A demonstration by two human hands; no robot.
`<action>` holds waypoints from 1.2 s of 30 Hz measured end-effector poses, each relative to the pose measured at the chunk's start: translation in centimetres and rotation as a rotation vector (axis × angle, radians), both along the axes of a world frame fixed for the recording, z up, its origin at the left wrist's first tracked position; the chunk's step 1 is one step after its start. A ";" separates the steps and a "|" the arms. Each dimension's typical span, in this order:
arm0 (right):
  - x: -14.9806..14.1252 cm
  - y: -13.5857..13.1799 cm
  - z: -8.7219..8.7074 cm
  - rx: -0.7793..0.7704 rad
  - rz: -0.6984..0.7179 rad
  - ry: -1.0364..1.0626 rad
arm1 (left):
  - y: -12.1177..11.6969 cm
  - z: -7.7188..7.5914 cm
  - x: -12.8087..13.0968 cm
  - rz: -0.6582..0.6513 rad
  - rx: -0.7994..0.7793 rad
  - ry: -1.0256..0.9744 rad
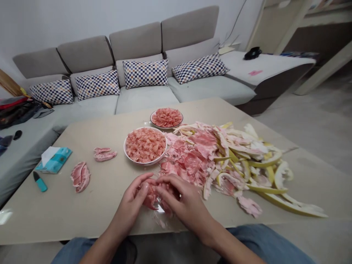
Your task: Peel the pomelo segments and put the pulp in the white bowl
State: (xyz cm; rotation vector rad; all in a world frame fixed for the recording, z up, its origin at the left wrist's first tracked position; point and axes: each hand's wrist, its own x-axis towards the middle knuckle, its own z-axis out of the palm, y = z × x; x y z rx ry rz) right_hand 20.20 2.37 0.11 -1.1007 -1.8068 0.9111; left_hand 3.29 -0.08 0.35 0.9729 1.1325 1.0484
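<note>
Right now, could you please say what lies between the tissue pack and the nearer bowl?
The head view shows a larger pomelo chunk and a smaller pomelo chunk.

Fingers of both hands are covering much of the pink pomelo piece (pixel 150 198) above the tabletop's near edge (pixel 123 237), and the picture's bottom edge is cropping the forearms (pixel 106 242).

Pink segment piece (pixel 150 198) between both hands (pixel 158 190)

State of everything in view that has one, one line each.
Left hand: gripping pink piece
Right hand: gripping same piece
Bowl: heaped with pink flesh
Plate: heaped too
Rind: stripped, piled loosely
Tissue pack: open, tissue protruding
Cushions: propped up
</note>
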 end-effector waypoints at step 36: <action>-0.6 0.2 -0.6 -0.704 0.274 0.533 | 0.3 -0.2 -0.2 0.068 -0.037 -0.114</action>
